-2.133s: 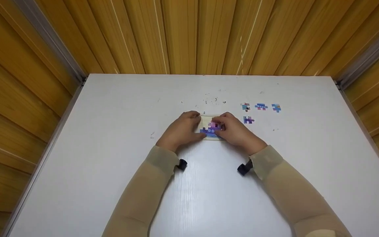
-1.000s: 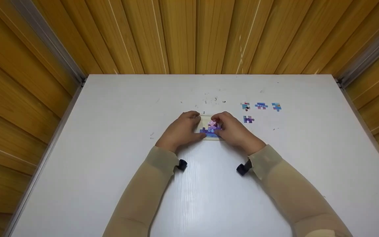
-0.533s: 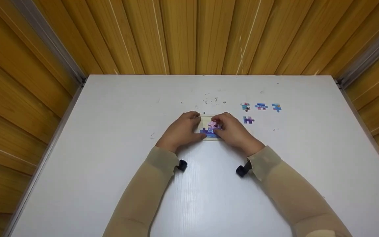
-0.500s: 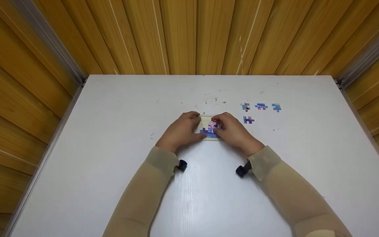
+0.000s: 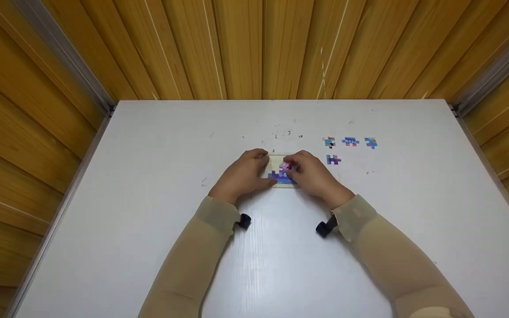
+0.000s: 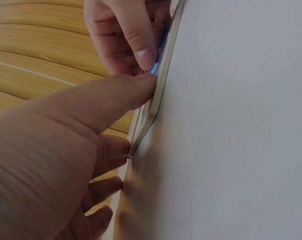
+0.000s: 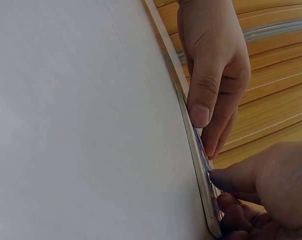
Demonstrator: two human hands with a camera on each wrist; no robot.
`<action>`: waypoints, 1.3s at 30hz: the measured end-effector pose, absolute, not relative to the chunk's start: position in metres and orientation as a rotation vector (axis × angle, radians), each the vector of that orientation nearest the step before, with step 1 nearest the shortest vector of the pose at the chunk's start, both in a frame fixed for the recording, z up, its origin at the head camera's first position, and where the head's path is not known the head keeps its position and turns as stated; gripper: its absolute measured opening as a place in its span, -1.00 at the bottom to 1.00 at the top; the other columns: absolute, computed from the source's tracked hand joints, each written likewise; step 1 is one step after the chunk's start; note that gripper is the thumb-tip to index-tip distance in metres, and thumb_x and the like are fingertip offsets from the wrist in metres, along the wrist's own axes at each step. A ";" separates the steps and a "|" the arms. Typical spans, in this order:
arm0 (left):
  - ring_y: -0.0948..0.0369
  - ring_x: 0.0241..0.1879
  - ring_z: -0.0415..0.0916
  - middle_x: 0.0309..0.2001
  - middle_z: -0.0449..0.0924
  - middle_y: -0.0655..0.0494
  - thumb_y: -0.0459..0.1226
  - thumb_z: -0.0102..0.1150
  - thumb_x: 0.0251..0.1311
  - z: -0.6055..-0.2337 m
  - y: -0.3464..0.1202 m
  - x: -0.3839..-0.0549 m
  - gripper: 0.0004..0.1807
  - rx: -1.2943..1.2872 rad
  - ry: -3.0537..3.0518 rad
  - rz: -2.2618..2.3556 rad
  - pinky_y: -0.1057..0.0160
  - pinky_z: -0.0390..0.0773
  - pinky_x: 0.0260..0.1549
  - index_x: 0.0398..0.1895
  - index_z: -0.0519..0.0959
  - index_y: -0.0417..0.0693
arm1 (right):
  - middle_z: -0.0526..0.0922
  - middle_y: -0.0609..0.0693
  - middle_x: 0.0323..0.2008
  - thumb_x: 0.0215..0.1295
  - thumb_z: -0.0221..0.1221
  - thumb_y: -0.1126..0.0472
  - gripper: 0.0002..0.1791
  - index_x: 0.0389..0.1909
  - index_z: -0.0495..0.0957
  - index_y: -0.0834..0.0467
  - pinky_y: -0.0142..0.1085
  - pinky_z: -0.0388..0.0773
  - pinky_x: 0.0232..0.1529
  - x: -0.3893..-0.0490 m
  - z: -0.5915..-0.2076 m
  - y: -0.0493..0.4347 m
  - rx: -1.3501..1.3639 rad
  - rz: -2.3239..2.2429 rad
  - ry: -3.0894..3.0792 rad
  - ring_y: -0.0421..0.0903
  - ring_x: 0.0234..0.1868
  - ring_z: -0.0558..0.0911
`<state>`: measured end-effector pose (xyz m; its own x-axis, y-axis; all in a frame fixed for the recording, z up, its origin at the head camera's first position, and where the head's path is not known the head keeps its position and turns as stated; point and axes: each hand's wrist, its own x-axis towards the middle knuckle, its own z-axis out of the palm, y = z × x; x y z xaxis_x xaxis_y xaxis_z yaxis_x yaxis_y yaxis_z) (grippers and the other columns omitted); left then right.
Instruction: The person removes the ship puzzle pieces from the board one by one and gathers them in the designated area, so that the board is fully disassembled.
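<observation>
I have the pink piece (image 5: 284, 166) pinched between the thumb and fingers of the right grip (image 5: 320, 177), in the shallow tray (image 5: 275, 160). Blue and purple pieces (image 5: 280, 180) line its near side; pale base shows at far left. The left grip (image 5: 241, 176) clasps the tray's left side. Four loose pieces (image 5: 350, 141) lie apart, rightward, on the worktop (image 5: 254, 265).

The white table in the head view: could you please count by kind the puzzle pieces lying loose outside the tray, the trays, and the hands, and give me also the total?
Loose multicoloured cardboard-like jigsaw pieces: 4
Pale cream rectangular tray: 1
Bare hands, left hand and right hand: 2
Total: 7
</observation>
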<state>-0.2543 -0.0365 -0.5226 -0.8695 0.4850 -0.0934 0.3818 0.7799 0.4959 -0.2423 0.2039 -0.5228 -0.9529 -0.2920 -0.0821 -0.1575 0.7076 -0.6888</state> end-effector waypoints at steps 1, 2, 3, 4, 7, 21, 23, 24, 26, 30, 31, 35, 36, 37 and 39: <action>-0.01 0.80 0.21 0.76 0.31 0.01 0.13 0.49 0.46 -0.523 -0.036 -0.255 -0.06 0.681 2.758 0.693 0.04 0.29 0.78 0.71 0.41 -0.17 | 0.68 0.20 0.26 0.64 0.30 0.28 -0.53 0.47 0.64 0.25 0.04 0.64 0.29 -0.243 -0.523 0.204 -0.364 -1.074 2.731 0.10 0.15 0.66; -0.01 0.80 0.21 0.76 0.31 0.01 0.13 0.48 0.46 -0.523 -0.036 -0.255 -0.06 0.680 2.760 0.689 0.03 0.29 0.78 0.72 0.41 -0.16 | 0.67 0.20 0.26 0.64 0.29 0.27 -0.53 0.48 0.63 0.25 0.04 0.64 0.28 -0.243 -0.523 0.204 -0.366 -1.072 2.732 0.10 0.15 0.66; -0.01 0.80 0.21 0.76 0.31 0.01 0.13 0.48 0.47 -0.523 -0.036 -0.255 -0.06 0.680 2.762 0.683 0.03 0.29 0.78 0.72 0.41 -0.16 | 0.67 0.20 0.27 0.65 0.29 0.27 -0.53 0.48 0.63 0.25 0.03 0.65 0.27 -0.243 -0.523 0.204 -0.366 -1.072 2.730 0.10 0.14 0.66; -0.01 0.80 0.21 0.76 0.31 0.01 0.13 0.48 0.47 -0.522 -0.036 -0.255 -0.06 0.679 2.762 0.679 0.03 0.29 0.78 0.72 0.40 -0.16 | 0.67 0.20 0.27 0.65 0.29 0.26 -0.53 0.48 0.63 0.25 0.03 0.64 0.27 -0.243 -0.523 0.205 -0.365 -1.073 2.729 0.10 0.15 0.66; 0.00 0.79 0.21 0.76 0.31 0.02 0.13 0.48 0.47 -0.522 -0.035 -0.255 -0.06 0.676 2.762 0.676 0.03 0.30 0.78 0.72 0.40 -0.16 | 0.68 0.21 0.27 0.65 0.29 0.26 -0.54 0.47 0.64 0.25 0.01 0.64 0.27 -0.244 -0.523 0.205 -0.362 -1.085 2.724 0.11 0.15 0.67; 0.01 0.80 0.21 0.76 0.33 0.05 0.15 0.49 0.45 -0.522 -0.034 -0.254 -0.06 0.662 2.775 0.674 0.06 0.30 0.78 0.71 0.42 -0.14 | 0.68 0.17 0.24 0.69 0.28 0.19 -0.60 0.42 0.66 0.20 -0.01 0.61 0.27 -0.241 -0.521 0.206 -0.356 -1.119 2.711 0.07 0.14 0.65; 0.02 0.80 0.21 0.75 0.33 0.05 0.15 0.49 0.45 -0.522 -0.034 -0.254 -0.06 0.661 2.776 0.675 0.06 0.30 0.78 0.71 0.43 -0.13 | 0.68 0.16 0.24 0.70 0.28 0.18 -0.63 0.39 0.67 0.20 -0.02 0.60 0.26 -0.241 -0.521 0.206 -0.360 -1.135 2.709 0.06 0.14 0.64; 0.01 0.80 0.21 0.75 0.33 0.05 0.15 0.49 0.45 -0.522 -0.034 -0.254 -0.06 0.659 2.773 0.677 0.06 0.30 0.78 0.71 0.42 -0.13 | 0.68 0.16 0.23 0.70 0.27 0.18 -0.64 0.37 0.68 0.20 -0.03 0.60 0.26 -0.241 -0.521 0.206 -0.359 -1.148 2.706 0.06 0.13 0.64; 0.01 0.80 0.20 0.76 0.32 0.05 0.15 0.50 0.44 -0.522 -0.034 -0.254 -0.06 0.652 2.767 0.686 0.05 0.31 0.78 0.71 0.42 -0.13 | 0.68 0.15 0.23 0.70 0.27 0.19 -0.67 0.34 0.68 0.19 -0.03 0.60 0.24 -0.240 -0.520 0.207 -0.353 -1.170 2.702 0.06 0.12 0.64; 0.02 0.81 0.18 0.76 0.31 0.06 0.14 0.49 0.46 -0.522 -0.035 -0.254 -0.06 0.649 2.751 0.697 0.04 0.29 0.78 0.72 0.41 -0.14 | 0.68 0.14 0.24 0.71 0.27 0.21 -0.70 0.31 0.68 0.18 0.00 0.66 0.28 -0.239 -0.520 0.207 -0.326 -1.232 2.686 0.07 0.16 0.75; 0.02 0.81 0.17 0.77 0.30 0.06 0.14 0.49 0.46 -0.522 -0.035 -0.255 -0.06 0.651 2.750 0.699 0.04 0.29 0.79 0.72 0.41 -0.15 | 0.68 0.14 0.26 0.71 0.27 0.20 -0.71 0.30 0.69 0.18 0.00 0.68 0.28 -0.239 -0.519 0.207 -0.319 -1.252 2.686 0.07 0.17 0.78; 0.02 0.81 0.16 0.77 0.29 0.06 0.13 0.49 0.47 -0.522 -0.035 -0.255 -0.07 0.655 2.745 0.711 0.04 0.29 0.78 0.71 0.42 -0.15 | 0.68 0.13 0.31 0.71 0.28 0.16 -0.75 0.24 0.72 0.14 -0.09 0.70 0.14 -0.238 -0.517 0.207 -0.291 -1.343 2.699 0.01 0.04 0.85; 0.02 0.81 0.16 0.77 0.29 0.06 0.13 0.49 0.47 -0.522 -0.036 -0.255 -0.07 0.655 2.746 0.712 0.04 0.29 0.78 0.71 0.42 -0.15 | 0.68 0.13 0.31 0.70 0.29 0.16 -0.75 0.23 0.72 0.14 -0.14 0.69 0.06 -0.238 -0.517 0.206 -0.289 -1.363 2.708 -0.02 -0.03 0.83; 0.02 0.81 0.17 0.77 0.29 0.05 0.13 0.49 0.46 -0.523 -0.036 -0.254 -0.07 0.655 2.748 0.714 0.04 0.30 0.78 0.71 0.42 -0.16 | 0.70 0.12 0.30 0.70 0.29 0.16 -0.76 0.22 0.74 0.13 -0.20 0.66 -0.02 -0.239 -0.517 0.207 -0.289 -1.375 2.720 -0.05 -0.10 0.79; 0.02 0.80 0.18 0.76 0.30 0.05 0.12 0.50 0.46 -0.522 -0.036 -0.254 -0.07 0.657 2.748 0.718 0.04 0.30 0.78 0.71 0.42 -0.16 | 0.72 0.10 0.29 0.68 0.31 0.17 -0.77 0.21 0.75 0.11 -0.30 0.58 -0.14 -0.239 -0.517 0.207 -0.286 -1.394 2.742 -0.10 -0.19 0.70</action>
<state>-0.2542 -0.0358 -0.5225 -0.8742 0.4746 -0.1025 0.3639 0.7801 0.5090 -0.2388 0.2069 -0.5169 -0.9815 -0.1880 0.0370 -0.1407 0.5760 -0.8052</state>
